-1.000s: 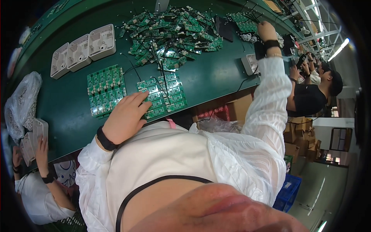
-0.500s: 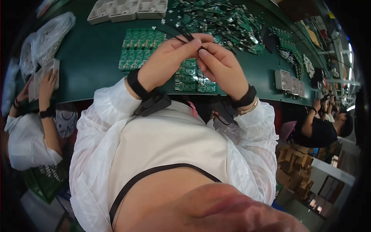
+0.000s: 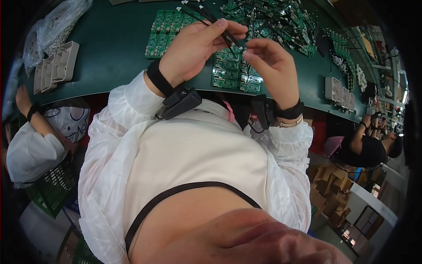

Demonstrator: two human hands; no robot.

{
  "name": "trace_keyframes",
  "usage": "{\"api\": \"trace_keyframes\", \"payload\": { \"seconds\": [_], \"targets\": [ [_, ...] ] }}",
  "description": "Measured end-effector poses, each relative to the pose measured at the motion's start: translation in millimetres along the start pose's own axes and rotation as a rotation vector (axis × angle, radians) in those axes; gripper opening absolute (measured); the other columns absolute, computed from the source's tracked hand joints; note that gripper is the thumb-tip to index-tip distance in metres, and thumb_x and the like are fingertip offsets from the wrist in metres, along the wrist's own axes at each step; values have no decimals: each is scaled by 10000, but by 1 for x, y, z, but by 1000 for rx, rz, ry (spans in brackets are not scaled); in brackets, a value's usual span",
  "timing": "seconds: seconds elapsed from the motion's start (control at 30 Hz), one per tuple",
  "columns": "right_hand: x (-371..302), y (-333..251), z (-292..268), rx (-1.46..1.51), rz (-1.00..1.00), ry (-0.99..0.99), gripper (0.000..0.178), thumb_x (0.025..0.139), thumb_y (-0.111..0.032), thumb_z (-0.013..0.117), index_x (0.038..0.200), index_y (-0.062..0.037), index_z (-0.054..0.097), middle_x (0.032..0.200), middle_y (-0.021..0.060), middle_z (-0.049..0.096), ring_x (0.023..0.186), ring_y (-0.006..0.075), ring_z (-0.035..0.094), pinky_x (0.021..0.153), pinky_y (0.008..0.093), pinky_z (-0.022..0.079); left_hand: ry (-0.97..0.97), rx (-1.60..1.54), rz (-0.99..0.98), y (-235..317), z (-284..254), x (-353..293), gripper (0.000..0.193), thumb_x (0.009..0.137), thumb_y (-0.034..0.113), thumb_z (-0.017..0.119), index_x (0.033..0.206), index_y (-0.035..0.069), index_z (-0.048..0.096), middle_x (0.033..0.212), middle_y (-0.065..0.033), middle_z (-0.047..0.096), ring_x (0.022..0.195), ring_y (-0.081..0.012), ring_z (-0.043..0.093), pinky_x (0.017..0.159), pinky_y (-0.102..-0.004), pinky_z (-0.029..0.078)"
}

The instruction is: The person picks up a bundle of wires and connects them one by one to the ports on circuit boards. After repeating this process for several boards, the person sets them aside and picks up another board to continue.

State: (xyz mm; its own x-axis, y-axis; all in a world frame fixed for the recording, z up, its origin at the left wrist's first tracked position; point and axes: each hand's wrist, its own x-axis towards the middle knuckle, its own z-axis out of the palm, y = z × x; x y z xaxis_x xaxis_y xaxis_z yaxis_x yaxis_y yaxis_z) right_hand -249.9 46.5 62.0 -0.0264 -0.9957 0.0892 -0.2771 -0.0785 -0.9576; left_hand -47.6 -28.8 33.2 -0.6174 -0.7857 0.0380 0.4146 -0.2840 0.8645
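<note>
My left hand (image 3: 190, 49) is closed round a small bunch of black cables (image 3: 229, 38) with white plug ends, pinched between thumb and fingers. Some ends stick out past the far side of the hand, others point toward my right hand (image 3: 277, 68). Its thumb and forefinger are parted just beside a white cable end (image 3: 241, 49), and nothing shows gripped between them. Under and behind my hands lie rows of small green circuit boards (image 3: 226, 77). Another block of green boards (image 3: 159, 37) lies beyond my left hand.
A heap of boards with black cables (image 3: 281, 22) covers the far right of the green table (image 3: 112, 57). Grey trays (image 3: 57, 66) and a clear plastic bag (image 3: 59, 26) sit at the left; more grey trays (image 3: 338, 93) at the right. Co-workers sit on both sides.
My right hand has come away from my left and its fingers have parted. The cables stay in my left hand. The view has shifted, and the left co-worker's hands have left the grey tray.
</note>
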Motion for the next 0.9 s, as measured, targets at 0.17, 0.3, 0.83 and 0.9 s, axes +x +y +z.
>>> {"api": "trace_keyframes", "payload": {
  "seconds": [0.17, 0.3, 0.83, 0.9],
  "targets": [
    [0, -3, 5, -148, -46, -106, 271, 882, -38, 744, 1145, -14, 684, 955, 40, 716, 867, 118, 676, 766, 260, 533, 19, 167, 80, -3, -4, -3, 406, 1112, 301, 451, 1226, -17, 675, 1223, -107, 693, 1148, -210, 653, 1020, -350, 492],
    [1, -5, 8, -580, -263, -43, 267, 842, -27, 737, 1105, -44, 696, 869, 68, 717, 770, 176, 693, 691, 299, 543, 26, 666, 221, -4, -10, -4, 373, 1083, 297, 515, 1069, -4, 736, 991, -66, 751, 948, -165, 703, 829, -329, 551],
    [17, 10, 13, -1081, -440, 37, 151, 803, -70, 719, 953, -59, 713, 788, 114, 690, 730, 316, 673, 639, 396, 529, -46, 983, 37, 12, -23, -15, 330, 1054, 266, 591, 969, -33, 702, 788, -86, 731, 698, -163, 712, 642, -290, 563],
    [25, 19, 6, -995, -505, 45, 152, 800, -72, 726, 951, -55, 721, 792, 109, 701, 717, 273, 686, 642, 356, 533, -39, 696, -17, 18, -32, -23, 363, 1071, 303, 565, 980, -22, 700, 782, -65, 715, 694, -138, 691, 641, -273, 560]
  ]
}}
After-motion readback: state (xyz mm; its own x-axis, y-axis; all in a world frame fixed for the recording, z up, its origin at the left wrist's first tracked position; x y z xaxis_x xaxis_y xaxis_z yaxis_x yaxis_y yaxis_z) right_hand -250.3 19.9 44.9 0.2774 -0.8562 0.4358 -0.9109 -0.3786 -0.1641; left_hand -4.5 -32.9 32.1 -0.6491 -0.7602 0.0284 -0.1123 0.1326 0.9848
